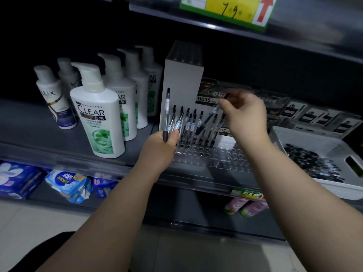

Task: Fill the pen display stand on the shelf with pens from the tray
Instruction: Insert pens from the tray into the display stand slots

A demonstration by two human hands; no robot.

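Just over stand point(196, 156) — pen point(204, 122) pinched, tilted, in right fingers point(225, 103).

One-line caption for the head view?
Left hand grips spare pens while right hand pinches one pen above the partly filled display stand.

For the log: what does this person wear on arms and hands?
Nothing worn shows. The left hand and right hand are bare: no gloves, no rings in view. The left forearm and right forearm are bare down to the frame edge, with no sleeves, watch or bracelet.
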